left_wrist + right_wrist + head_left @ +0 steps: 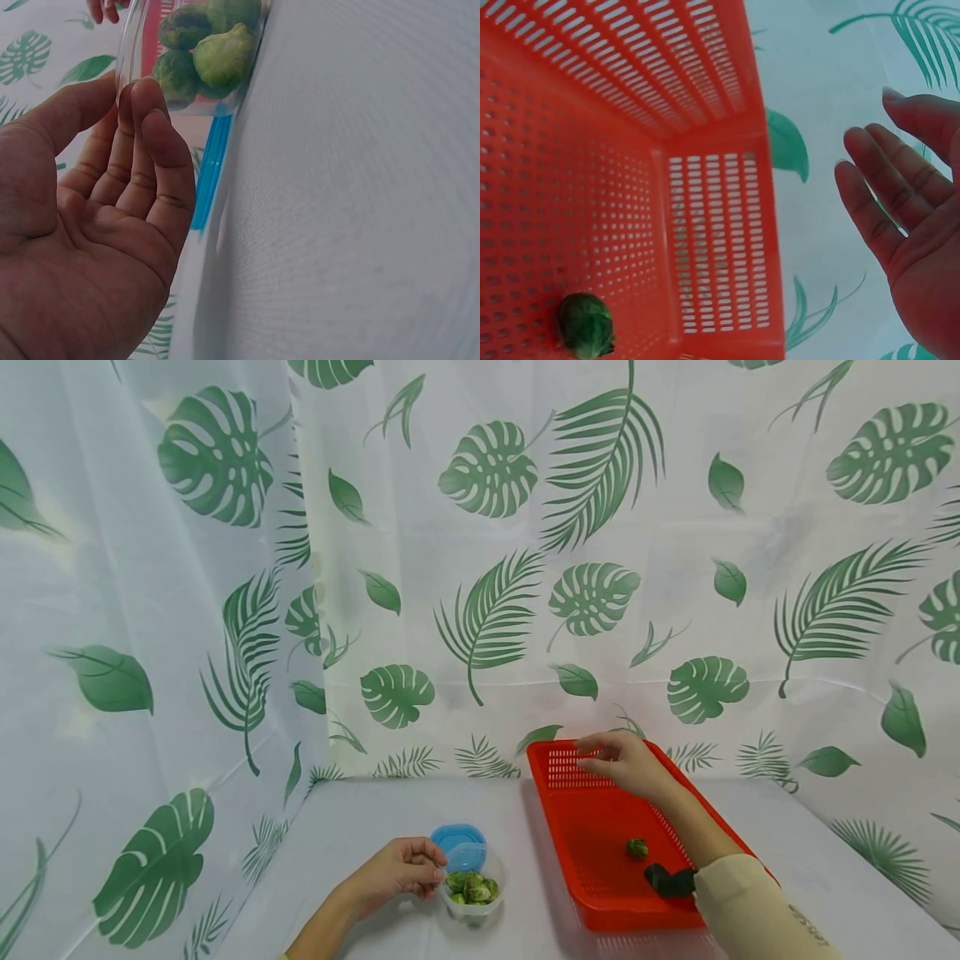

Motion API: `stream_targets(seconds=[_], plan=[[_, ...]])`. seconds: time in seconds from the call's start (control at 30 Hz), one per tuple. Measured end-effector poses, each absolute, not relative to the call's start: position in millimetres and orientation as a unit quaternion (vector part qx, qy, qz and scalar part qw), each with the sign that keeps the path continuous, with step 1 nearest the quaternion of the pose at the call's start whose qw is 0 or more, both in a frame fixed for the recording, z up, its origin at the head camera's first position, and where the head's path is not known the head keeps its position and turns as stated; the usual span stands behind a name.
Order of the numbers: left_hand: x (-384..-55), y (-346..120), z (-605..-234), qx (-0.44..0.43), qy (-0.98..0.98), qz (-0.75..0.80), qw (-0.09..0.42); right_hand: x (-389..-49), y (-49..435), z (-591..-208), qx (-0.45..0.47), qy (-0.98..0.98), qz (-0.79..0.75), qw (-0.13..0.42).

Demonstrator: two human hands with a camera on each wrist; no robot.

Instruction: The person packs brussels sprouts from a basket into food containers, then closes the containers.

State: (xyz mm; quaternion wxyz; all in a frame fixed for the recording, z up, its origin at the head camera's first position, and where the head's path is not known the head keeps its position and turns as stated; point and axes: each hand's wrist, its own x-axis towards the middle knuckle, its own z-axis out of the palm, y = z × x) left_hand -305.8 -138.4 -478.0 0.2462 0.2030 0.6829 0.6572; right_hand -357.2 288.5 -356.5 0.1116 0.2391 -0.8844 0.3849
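Observation:
My left hand (pixel 408 868) pinches the rim of a clear plastic container (pixel 491 864) between thumb and fingers. Several Brussels sprouts (pixel 472 887) lie in it, seen close up as green heads (pixel 223 56) in the left wrist view. Over the far part of a red perforated basket (pixel 558 827), my right hand (pixel 618 764) is raised with loosely bent fingers and nothing in them. A single Brussels sprout (pixel 637 848) rests on the basket floor, below the right forearm; the right wrist view also has this sprout (pixel 585 325) at lower left.
A blue lid (pixel 456 836) lies on the white table (pixel 360 814) just behind the clear container. Beside the right sleeve is a black object (pixel 667 881), overlapping the basket. Leaf-printed curtains (pixel 480 610) enclose the table at the back and sides.

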Motion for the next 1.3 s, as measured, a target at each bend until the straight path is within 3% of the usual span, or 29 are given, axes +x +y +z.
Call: stream_targets(seconds=[0.33, 1.3], plan=[[-306, -138, -477, 0.202, 0.685, 0.656, 0.246, -366, 305, -370, 0.217, -0.885, 0.402, 0.093], [-307, -139, -478, 0.201, 0.683, 0.656, 0.248, -359, 315, -390, 0.11, -0.928, 0.355, -0.035]])
